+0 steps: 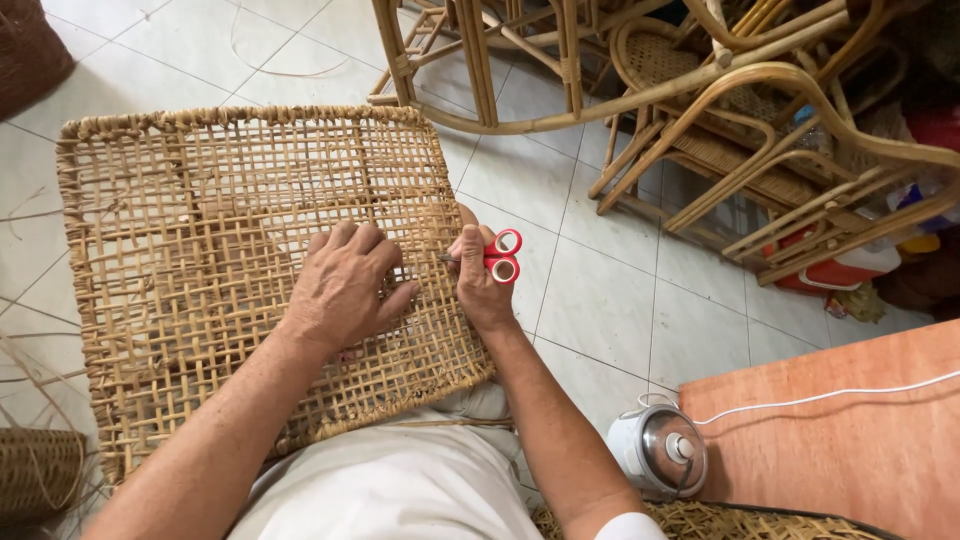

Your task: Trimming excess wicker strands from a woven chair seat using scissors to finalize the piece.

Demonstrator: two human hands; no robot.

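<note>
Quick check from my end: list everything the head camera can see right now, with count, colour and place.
woven cane panel: one, tan, on the lap, over the tiled floor
scissors: one pair, red handles, in the right hand at the panel's right edge
rattan chair frames: several, tan, stacked top right
small pot with glass lid: one, white, on the floor lower right
wooden board: one, reddish brown, lower right
white cord: one, across the board
woven baskets: two, brown, lower left and top left
loose cane strands: several, tan, left floor
left hand: flat on the panel
right hand: closed on the scissors
</note>
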